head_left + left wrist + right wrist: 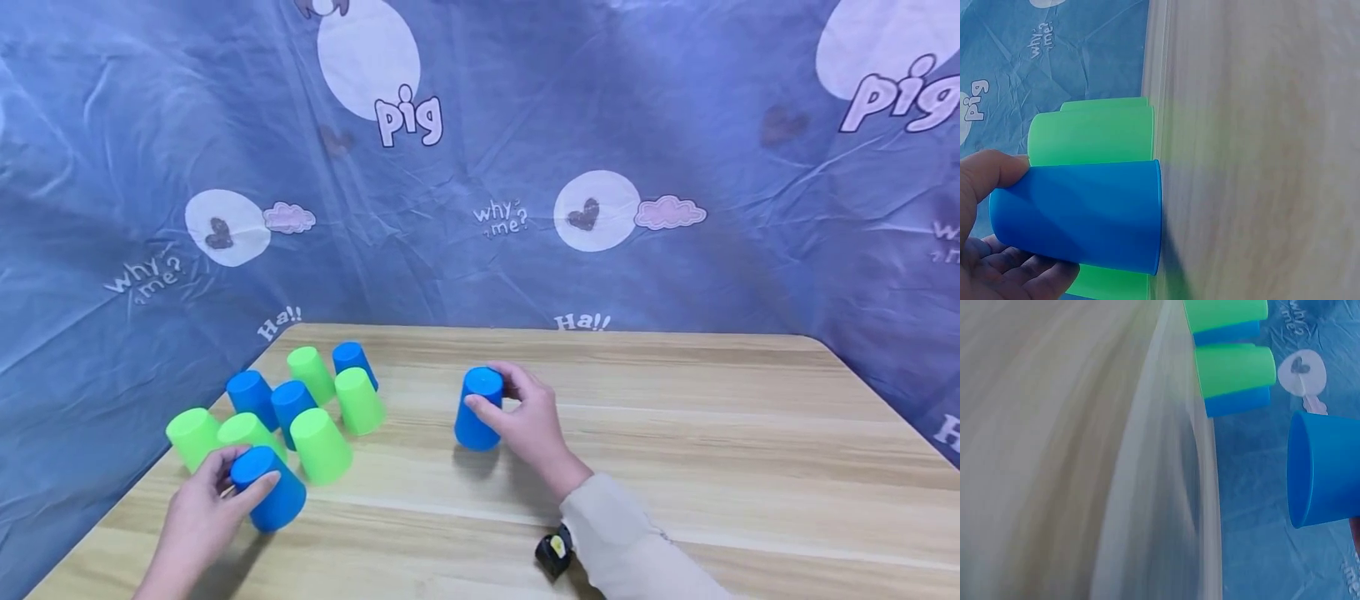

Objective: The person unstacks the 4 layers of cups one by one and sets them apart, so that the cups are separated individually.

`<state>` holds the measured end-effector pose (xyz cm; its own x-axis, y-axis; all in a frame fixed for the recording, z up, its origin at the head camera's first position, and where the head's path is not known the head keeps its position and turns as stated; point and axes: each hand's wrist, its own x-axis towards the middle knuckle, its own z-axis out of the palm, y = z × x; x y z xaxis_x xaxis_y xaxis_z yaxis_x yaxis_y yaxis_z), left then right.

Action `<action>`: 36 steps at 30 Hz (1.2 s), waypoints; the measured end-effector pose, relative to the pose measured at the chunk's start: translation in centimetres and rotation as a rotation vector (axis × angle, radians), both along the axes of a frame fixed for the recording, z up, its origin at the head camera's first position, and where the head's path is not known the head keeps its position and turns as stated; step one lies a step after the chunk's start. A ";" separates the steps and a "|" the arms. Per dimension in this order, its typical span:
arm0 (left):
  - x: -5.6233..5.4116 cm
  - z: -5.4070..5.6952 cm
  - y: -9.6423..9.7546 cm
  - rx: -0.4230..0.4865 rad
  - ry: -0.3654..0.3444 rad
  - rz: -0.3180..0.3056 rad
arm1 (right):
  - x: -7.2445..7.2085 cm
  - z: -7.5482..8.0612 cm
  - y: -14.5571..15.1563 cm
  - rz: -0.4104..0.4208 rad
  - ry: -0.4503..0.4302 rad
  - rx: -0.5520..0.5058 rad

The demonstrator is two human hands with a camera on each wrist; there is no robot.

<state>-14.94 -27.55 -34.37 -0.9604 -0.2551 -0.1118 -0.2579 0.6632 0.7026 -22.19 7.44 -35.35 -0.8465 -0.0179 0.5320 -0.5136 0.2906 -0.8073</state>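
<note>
My left hand [198,508] grips an upside-down blue cup [273,492], thumb on the near side and fingers around the far side. In the left wrist view, the rim of that blue cup [1085,215] is at or just above the tabletop; I cannot tell which. To the right, my right hand [528,417] holds another upside-down blue cup [477,412] between thumb and fingers. The right wrist view shows this blue cup [1332,472] raised clear of the table. A green cup [321,450] stands just beyond the left hand's cup.
Several more upside-down cups stand grouped at the table's left, among them a green cup [360,402] and a blue cup [355,358]. Beside the right sleeve [630,533] lies a small black object [552,557] with a yellow patch. A printed blue cloth [465,275] hangs behind the wooden table [712,433].
</note>
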 end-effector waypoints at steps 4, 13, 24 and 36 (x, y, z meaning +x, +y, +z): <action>0.4 0.0 -0.3 -0.018 0.007 0.019 | -0.2 0.2 -2.5 0.063 0.005 0.019; -0.1 0.0 0.0 -0.008 0.028 0.012 | -0.8 0.5 -5.9 0.152 -0.012 0.108; 0.2 -0.1 -0.1 -0.030 0.017 0.001 | -0.9 0.4 -9.0 0.200 -0.179 0.191; 0.1 -0.3 -0.1 -0.019 0.010 -0.001 | -1.0 0.3 -10.9 0.226 -0.333 0.206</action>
<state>-14.80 -27.63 -34.64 -0.9617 -0.2562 -0.0969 -0.2501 0.6769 0.6923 -23.24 -3.51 -35.07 -0.9336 -0.2990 0.1974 -0.3048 0.3732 -0.8763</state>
